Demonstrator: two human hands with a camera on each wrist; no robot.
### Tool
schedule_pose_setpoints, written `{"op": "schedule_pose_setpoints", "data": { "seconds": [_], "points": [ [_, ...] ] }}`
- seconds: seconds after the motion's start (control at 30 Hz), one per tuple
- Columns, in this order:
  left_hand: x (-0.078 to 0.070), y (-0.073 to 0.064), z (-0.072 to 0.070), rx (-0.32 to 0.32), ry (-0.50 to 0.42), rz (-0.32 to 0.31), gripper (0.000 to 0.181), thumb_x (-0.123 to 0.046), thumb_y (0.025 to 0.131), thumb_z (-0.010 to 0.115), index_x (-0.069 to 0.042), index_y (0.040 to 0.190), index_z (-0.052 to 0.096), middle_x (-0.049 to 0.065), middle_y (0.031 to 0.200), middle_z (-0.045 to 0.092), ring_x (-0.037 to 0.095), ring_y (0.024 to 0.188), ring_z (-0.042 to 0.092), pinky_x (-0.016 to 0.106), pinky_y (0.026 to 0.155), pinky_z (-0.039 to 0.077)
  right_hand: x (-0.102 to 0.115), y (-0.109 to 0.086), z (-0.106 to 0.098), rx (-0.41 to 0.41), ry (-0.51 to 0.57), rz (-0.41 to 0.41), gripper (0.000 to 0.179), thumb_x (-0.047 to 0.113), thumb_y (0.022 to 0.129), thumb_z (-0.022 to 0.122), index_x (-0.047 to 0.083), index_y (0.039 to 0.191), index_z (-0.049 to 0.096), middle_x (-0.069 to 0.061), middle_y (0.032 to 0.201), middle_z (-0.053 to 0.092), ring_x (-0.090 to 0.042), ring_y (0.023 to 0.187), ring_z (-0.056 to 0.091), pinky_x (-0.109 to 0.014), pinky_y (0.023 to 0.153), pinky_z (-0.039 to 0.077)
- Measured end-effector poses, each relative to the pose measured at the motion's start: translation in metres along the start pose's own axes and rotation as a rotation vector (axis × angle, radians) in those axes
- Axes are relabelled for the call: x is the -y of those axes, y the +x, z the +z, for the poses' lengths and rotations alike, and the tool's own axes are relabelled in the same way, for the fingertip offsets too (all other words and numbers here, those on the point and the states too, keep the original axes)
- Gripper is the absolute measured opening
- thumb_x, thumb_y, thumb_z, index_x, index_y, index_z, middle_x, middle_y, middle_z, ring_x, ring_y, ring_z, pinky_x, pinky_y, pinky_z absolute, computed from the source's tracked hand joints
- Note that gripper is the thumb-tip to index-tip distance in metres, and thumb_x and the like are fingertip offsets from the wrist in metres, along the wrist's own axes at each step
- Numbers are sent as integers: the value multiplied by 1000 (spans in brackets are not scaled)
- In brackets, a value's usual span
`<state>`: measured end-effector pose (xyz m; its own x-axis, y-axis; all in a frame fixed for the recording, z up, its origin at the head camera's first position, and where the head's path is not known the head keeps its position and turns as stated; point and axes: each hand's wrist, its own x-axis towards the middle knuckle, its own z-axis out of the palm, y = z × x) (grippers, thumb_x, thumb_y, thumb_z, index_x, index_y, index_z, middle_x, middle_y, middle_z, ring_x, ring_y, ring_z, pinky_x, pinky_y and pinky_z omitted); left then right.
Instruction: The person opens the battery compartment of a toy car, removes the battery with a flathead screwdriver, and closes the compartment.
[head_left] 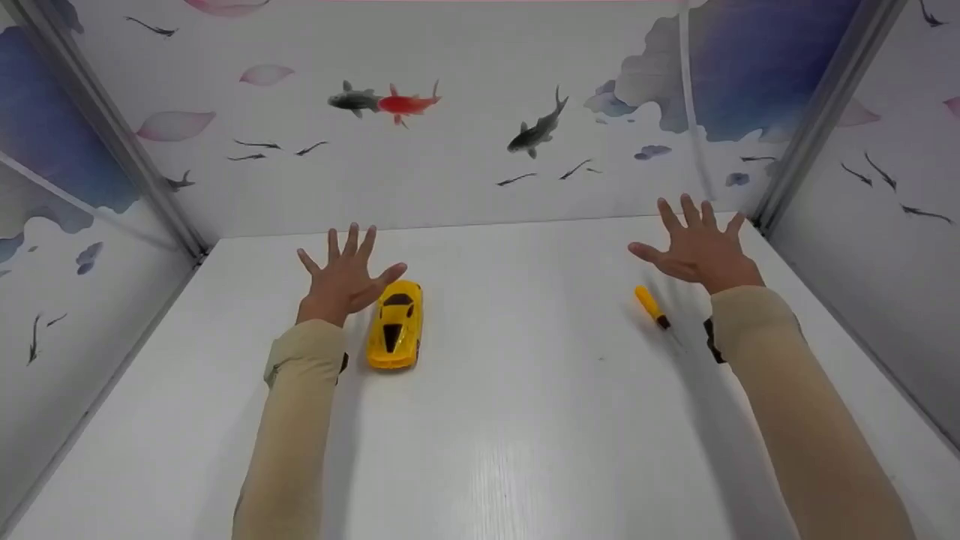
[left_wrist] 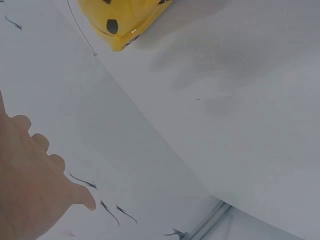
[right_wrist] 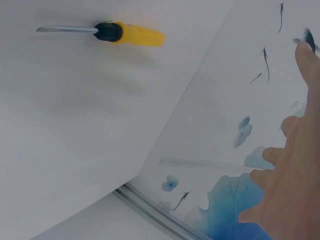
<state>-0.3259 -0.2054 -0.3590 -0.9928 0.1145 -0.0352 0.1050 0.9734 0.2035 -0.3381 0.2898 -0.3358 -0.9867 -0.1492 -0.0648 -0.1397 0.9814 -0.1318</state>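
A yellow toy car (head_left: 396,326) with dark windows sits on the white table, just right of my left hand. My left hand (head_left: 343,281) is raised above the table with fingers spread, holding nothing; its thumb overlaps the car's front end in the head view. In the left wrist view part of the car (left_wrist: 122,20) shows at the top, apart from the hand (left_wrist: 35,180). Spread in the air too, my right hand (head_left: 701,247) holds nothing. Below and left of it lies a screwdriver (head_left: 651,306) with a yellow handle, whose metal blade shows clearly in the right wrist view (right_wrist: 67,29).
The white table (head_left: 495,435) is bounded by a back panel (head_left: 465,180) and side panels printed with fish, petals and blue shapes. Metal posts (head_left: 821,112) stand at the back corners. Both forearms reach in from the front.
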Motion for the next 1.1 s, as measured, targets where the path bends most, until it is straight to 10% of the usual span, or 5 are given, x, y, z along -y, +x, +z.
{"op": "schedule_pose_setpoints", "data": {
  "seconds": [1.1],
  "points": [
    [24,-4,-27,40,-230,23,93,-77,95,26,-17,163,7,16,170,1,45,154,-8,73,113,-20,61,9,23,-52,149,-97,92,72,97,32,12,162,9,-25,167,10,-48,152,13,-74,118,2]
  ]
}}
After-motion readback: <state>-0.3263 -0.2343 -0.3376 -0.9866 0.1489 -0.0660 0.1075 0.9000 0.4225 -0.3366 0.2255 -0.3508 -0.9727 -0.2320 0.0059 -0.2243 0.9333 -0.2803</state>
